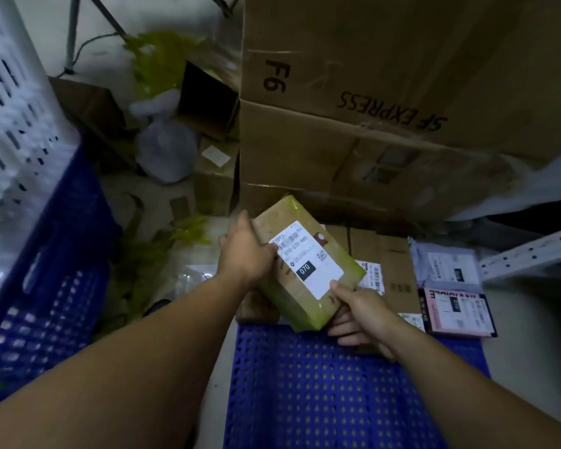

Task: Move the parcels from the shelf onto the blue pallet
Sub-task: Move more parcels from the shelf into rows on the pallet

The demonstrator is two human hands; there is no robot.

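Blue pallet (337,384): perforated plastic, cardboard boxes (370,140) stacked behind.
Parcel (305,264): brown, yellow-taped (white label "070").
Left hand (243,254), right hand (360,312): both grip it.

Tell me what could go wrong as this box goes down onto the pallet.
1. The taped box is tilted and held only at opposite ends by the left hand and right hand; it could slip.
2. The right fingers lie under it and could get pinched against the blue pallet.

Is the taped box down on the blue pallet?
No: left hand and right hand hold the taped box tilted, fingers beneath it.
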